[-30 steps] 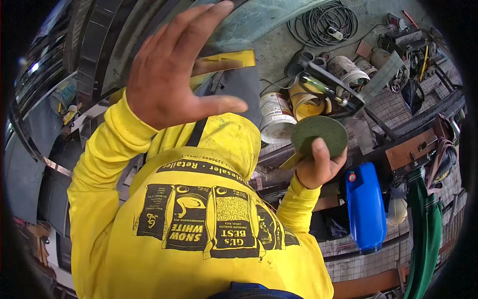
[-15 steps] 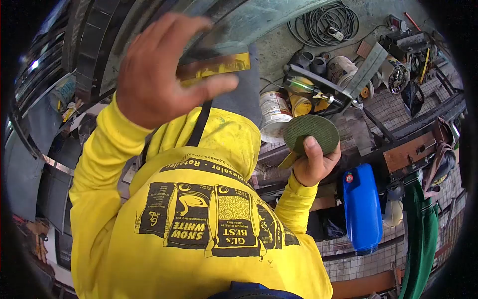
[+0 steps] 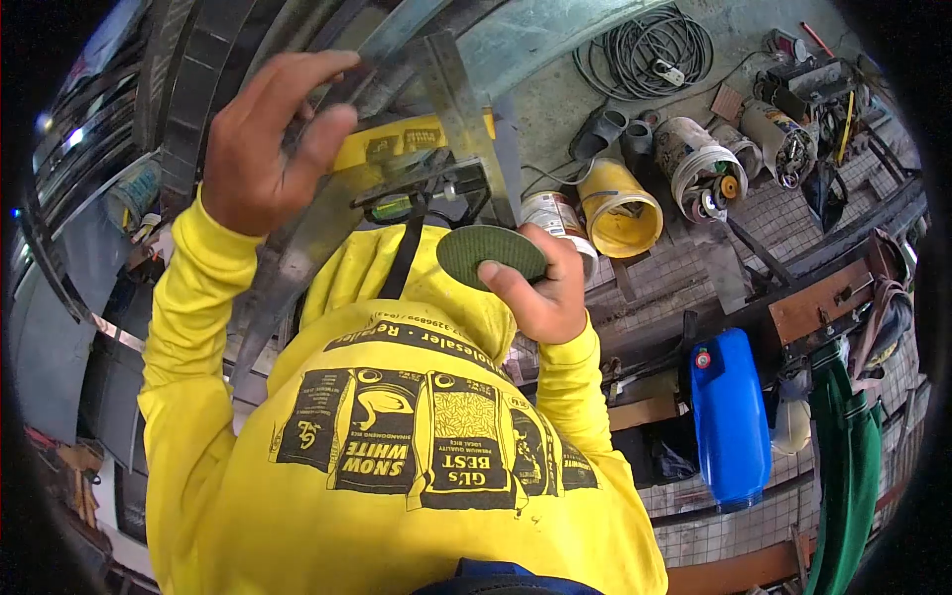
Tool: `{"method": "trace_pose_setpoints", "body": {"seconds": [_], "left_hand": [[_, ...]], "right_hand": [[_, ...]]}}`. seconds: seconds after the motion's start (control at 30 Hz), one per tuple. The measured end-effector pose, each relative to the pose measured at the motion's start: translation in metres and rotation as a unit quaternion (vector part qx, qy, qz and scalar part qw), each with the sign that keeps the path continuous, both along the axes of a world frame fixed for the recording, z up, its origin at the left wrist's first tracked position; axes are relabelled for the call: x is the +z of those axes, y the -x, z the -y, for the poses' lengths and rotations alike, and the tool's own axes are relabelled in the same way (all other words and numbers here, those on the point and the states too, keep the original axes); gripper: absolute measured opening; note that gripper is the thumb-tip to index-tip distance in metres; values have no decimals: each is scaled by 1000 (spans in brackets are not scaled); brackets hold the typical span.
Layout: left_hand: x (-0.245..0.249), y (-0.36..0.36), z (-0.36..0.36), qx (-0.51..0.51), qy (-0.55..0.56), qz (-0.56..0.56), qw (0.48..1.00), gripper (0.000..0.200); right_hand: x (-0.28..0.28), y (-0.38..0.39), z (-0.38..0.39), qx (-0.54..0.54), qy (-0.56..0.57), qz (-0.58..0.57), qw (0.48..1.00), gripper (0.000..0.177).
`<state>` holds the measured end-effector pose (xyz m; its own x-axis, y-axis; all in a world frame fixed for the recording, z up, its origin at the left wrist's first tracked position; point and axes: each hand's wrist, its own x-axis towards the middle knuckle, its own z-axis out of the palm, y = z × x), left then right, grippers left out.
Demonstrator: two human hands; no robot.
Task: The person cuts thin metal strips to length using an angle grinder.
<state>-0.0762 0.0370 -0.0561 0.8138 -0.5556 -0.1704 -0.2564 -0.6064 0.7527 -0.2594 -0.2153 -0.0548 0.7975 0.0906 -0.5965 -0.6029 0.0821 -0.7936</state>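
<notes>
My right hand (image 3: pixel 550 288) grips a round, dark green abrasive disc (image 3: pixel 486 260) by its edge, thumb on its face. The disc is tilted over the yellow cloth of my lap. My left hand (image 3: pixel 268 144) is raised on the left, empty, with thumb and fingers apart and bent. Between my hands is a metal assembly with a green part (image 3: pixel 393 209) and an upright grey metal bar (image 3: pixel 464 119). Its lower left side is blurred. A black strap (image 3: pixel 405 253) runs down my yellow shirt (image 3: pixel 297 516), and a yellow printed panel (image 3: pixel 402 142) shows behind the assembly.
A yellow bucket (image 3: pixel 623 213), a white bucket (image 3: pixel 694 164) with discs in it and a coiled cable (image 3: pixel 645 50) are on the right. A blue jerrycan (image 3: pixel 729 416) and green cloth (image 3: pixel 838 476) lie nearer. Metal lengths (image 3: pixel 188 94) stand at the left.
My right hand has moved left with the disc, over my lap. The metal assembly has shifted left, away from the buckets. My left hand has moved slightly left and its fingers have bent.
</notes>
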Motion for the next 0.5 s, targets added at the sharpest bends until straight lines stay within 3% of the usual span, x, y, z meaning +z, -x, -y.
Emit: {"method": "trace_pose_setpoints", "body": {"seconds": [0.03, 0.13, 0.2, 0.5], "left_hand": [[-2, -3, -4, -66, 29, 94, 993, 56], [11, 2, 13, -235, 17, 164, 958, 68], [8, 4, 15, -271, -24, 144, 951, 75], [-4, 9, 15, -263, -50, 126, 955, 77]], "right_hand": [[-3, 0, -1, 5, -8, 6, 1000, 16], [-5, -3, -7, 0, -22, -6, 1000, 16], [-7, -1, -13, -9, -27, -18, 999, 15], [-4, -4, -23, -44, -40, -30, 998, 13]]}}
